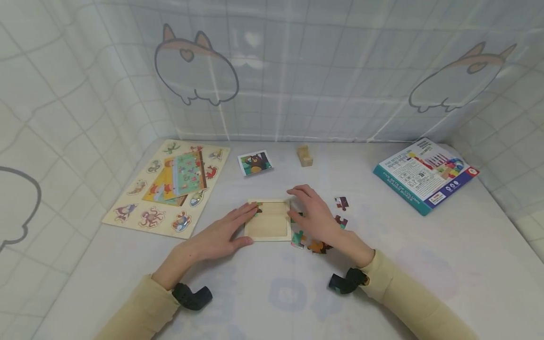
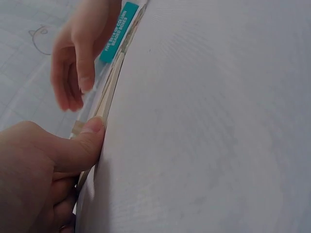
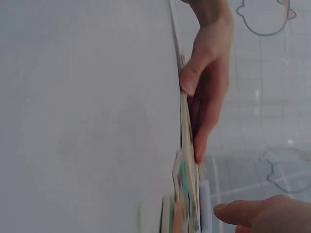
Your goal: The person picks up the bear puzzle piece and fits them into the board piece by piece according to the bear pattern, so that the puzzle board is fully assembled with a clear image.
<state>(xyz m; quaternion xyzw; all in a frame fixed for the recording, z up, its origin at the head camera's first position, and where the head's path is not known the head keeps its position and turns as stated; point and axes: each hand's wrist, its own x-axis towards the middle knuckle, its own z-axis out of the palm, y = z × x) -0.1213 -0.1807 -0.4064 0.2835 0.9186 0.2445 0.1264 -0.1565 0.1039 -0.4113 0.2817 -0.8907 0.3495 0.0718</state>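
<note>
My left hand (image 1: 225, 231) holds the left side of a shallow wooden puzzle tray (image 1: 267, 238), its thumb at the near corner and its fingers over the far one. A small green and brown puzzle piece (image 1: 259, 208) lies in the tray's far left corner, partly under the fingertips. Over the tray's right rim, my right hand (image 1: 316, 215) hovers with loosely bent fingers and nothing visible between them. Beneath and beside it are several loose jigsaw pieces (image 1: 316, 247), some hidden by the hand. One dark piece (image 1: 342, 203) lies farther right.
A picture card with a bear (image 1: 255, 163) and a small wooden block (image 1: 304, 156) stand behind the tray. At left is a sea-animal board (image 1: 140, 215) with colourful puzzle sheets (image 1: 187, 172) on it. A teal-edged box (image 1: 425, 174) lies at the right.
</note>
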